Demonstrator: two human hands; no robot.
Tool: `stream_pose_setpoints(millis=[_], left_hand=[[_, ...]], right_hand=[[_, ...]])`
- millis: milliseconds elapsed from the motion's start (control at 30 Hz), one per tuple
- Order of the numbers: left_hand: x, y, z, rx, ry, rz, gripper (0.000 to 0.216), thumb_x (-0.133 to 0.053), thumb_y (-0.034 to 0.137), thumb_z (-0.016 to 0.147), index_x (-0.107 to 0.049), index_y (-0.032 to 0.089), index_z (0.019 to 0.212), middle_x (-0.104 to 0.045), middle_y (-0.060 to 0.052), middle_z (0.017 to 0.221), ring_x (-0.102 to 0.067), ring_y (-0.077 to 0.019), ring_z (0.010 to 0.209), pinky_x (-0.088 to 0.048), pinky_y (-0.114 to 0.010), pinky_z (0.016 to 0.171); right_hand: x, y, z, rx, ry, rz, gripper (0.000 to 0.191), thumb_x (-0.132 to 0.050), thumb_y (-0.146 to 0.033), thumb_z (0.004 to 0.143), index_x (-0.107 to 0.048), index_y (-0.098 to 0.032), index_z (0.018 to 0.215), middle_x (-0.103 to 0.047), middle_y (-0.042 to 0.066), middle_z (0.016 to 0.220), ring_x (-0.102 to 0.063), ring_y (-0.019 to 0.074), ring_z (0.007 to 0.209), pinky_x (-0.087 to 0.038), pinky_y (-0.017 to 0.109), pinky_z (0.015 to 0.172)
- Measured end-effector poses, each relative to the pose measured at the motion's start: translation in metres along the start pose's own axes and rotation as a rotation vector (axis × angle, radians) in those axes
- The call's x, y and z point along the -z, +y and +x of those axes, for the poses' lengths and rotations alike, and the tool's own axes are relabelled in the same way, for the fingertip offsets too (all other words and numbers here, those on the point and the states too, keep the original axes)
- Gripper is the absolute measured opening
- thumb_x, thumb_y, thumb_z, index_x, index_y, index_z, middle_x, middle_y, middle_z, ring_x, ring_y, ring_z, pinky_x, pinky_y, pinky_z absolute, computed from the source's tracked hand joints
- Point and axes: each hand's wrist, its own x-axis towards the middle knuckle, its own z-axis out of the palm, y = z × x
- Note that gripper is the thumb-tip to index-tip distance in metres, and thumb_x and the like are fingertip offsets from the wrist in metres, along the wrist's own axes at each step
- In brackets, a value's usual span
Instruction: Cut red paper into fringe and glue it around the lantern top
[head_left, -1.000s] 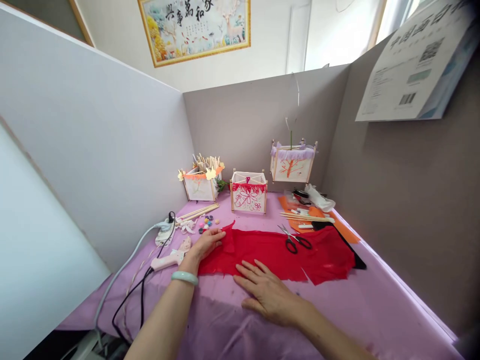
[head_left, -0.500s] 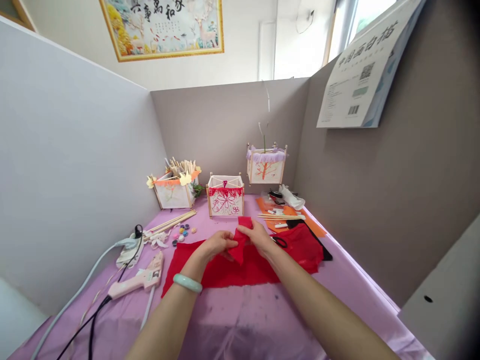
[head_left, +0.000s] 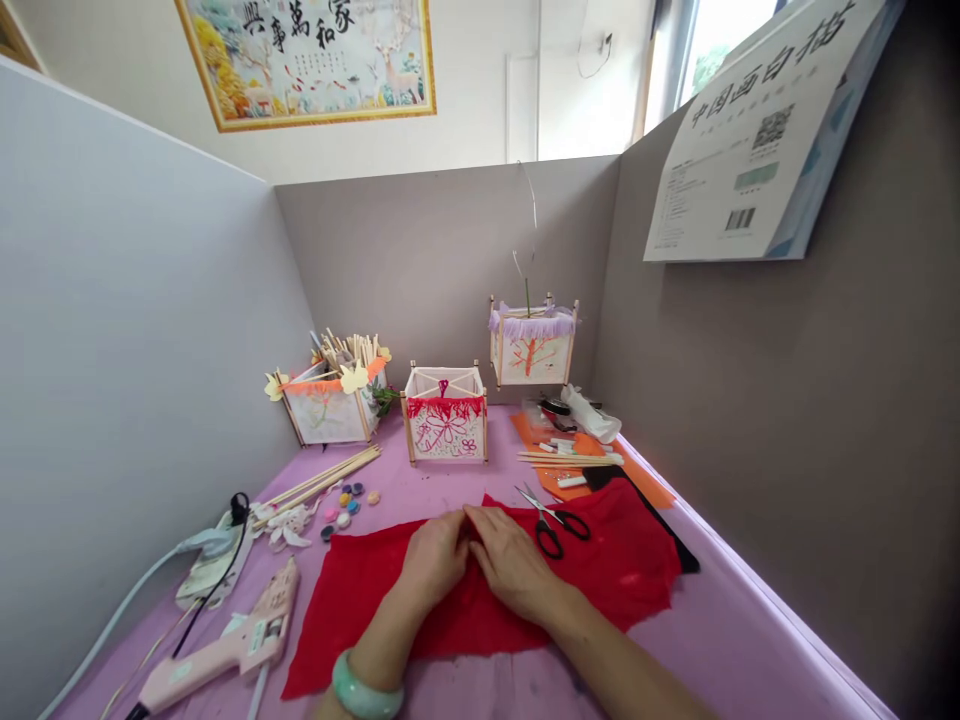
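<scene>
A sheet of red fabric (head_left: pixel 360 590) lies spread on the purple table cover (head_left: pixel 720 640). Both hands rest on its middle, side by side. My left hand (head_left: pixel 433 558), with a pale green bangle on the wrist, has its fingers curled onto the fabric's far edge. My right hand (head_left: pixel 510 562) lies beside it, fingers pressed down on the same edge where the two hands meet. Black-handled scissors (head_left: pixel 553 520) lie on the fabric just right of my right hand.
A pink glue gun (head_left: pixel 225 645) with its cable lies at the near left. Wooden sticks (head_left: pixel 322 478), coloured buttons (head_left: pixel 346 500) and three small paper lanterns (head_left: pixel 445 412) stand further back. Orange paper and pens (head_left: pixel 577 455) are at the right. Grey partition walls enclose the table.
The hands lifted a fold of the red fabric, then lowered it; both now press on the flat sheet. The camera has shifted, bringing the glue gun nearer.
</scene>
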Motion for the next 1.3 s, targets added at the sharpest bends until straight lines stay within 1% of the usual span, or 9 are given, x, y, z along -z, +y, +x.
stream_pose_setpoints(millis=[133,300,433,600,733,900,967,1100,1300], left_hand=[[-0.003,0.001,-0.004,-0.005,-0.105,0.155,0.016,-0.045,0.02,0.08,-0.057,0.02,0.091,-0.063,-0.006,0.095,-0.059,-0.0187,0.085,-0.039,-0.026,0.07],[0.001,0.006,-0.008,0.003,-0.093,0.163,0.016,-0.043,0.021,0.082,-0.057,0.02,0.09,-0.062,-0.006,0.095,-0.058,-0.0196,0.088,-0.039,-0.028,0.073],[0.002,0.007,-0.007,0.096,-0.069,0.129,0.017,-0.044,0.021,0.081,-0.059,0.019,0.089,-0.062,-0.007,0.095,-0.057,-0.0185,0.089,-0.039,-0.027,0.075],[-0.003,0.002,-0.004,0.097,-0.04,0.081,0.017,-0.046,0.02,0.078,-0.06,0.02,0.087,-0.064,-0.005,0.091,-0.058,-0.018,0.086,-0.038,-0.026,0.072],[-0.005,-0.001,-0.004,0.09,-0.029,0.07,0.016,-0.047,0.023,0.078,-0.061,0.02,0.086,-0.064,-0.005,0.092,-0.057,-0.0184,0.087,-0.038,-0.027,0.073],[-0.005,-0.001,-0.004,0.074,0.001,0.079,0.019,-0.044,0.027,0.082,-0.06,0.019,0.087,-0.064,-0.006,0.091,-0.057,-0.0187,0.086,-0.038,-0.027,0.073],[-0.007,-0.002,-0.003,0.074,0.005,0.076,0.02,-0.043,0.028,0.083,-0.06,0.019,0.086,-0.064,-0.007,0.09,-0.057,-0.0191,0.085,-0.038,-0.028,0.073],[-0.008,-0.005,-0.002,0.067,-0.011,0.061,0.018,-0.046,0.028,0.082,-0.061,0.019,0.086,-0.064,-0.007,0.089,-0.057,-0.0194,0.085,-0.038,-0.028,0.073],[0.003,0.003,-0.007,0.049,-0.055,0.014,0.017,-0.054,0.031,0.075,-0.062,0.019,0.084,-0.063,-0.005,0.088,-0.057,-0.018,0.081,-0.037,-0.026,0.069]], right_hand=[[-0.01,0.012,-0.003,-0.069,-0.168,-0.088,0.046,-0.04,-0.026,0.088,-0.042,-0.012,0.132,-0.039,0.013,0.137,-0.033,0.0244,0.128,-0.027,0.043,0.107],[0.001,0.012,-0.003,-0.086,-0.009,-0.194,0.044,-0.034,-0.023,0.09,-0.042,-0.012,0.132,-0.037,0.013,0.139,-0.029,0.0233,0.13,-0.024,0.044,0.108],[0.003,0.003,-0.006,-0.021,-0.173,-0.179,0.053,-0.04,-0.037,0.089,-0.038,-0.012,0.135,-0.034,0.013,0.14,-0.027,0.0247,0.132,-0.024,0.044,0.108],[0.001,0.0,-0.007,-0.034,-0.165,-0.186,0.059,-0.038,-0.042,0.09,-0.03,-0.01,0.139,-0.022,0.013,0.145,-0.019,0.0249,0.135,-0.019,0.044,0.11],[-0.001,0.005,-0.007,-0.021,-0.231,-0.138,0.058,-0.038,-0.045,0.089,-0.035,-0.01,0.136,-0.033,0.013,0.141,-0.028,0.0253,0.131,-0.024,0.043,0.108],[0.005,0.007,-0.002,-0.036,0.067,-0.14,0.037,-0.035,-0.029,0.092,-0.052,-0.014,0.121,-0.053,0.012,0.122,-0.046,0.0218,0.113,-0.035,0.039,0.098],[0.008,0.006,-0.001,-0.041,0.111,-0.139,0.031,-0.038,-0.024,0.09,-0.056,-0.016,0.114,-0.058,0.01,0.111,-0.051,0.0204,0.103,-0.039,0.036,0.092],[0.008,0.006,-0.002,-0.003,0.019,-0.129,0.022,-0.042,-0.02,0.087,-0.062,-0.02,0.097,-0.061,0.005,0.093,-0.053,0.0183,0.091,-0.041,0.031,0.082],[0.007,0.007,-0.002,-0.023,0.021,-0.154,0.021,-0.043,-0.016,0.086,-0.062,-0.02,0.092,-0.06,0.005,0.089,-0.052,0.0181,0.087,-0.039,0.03,0.08]])
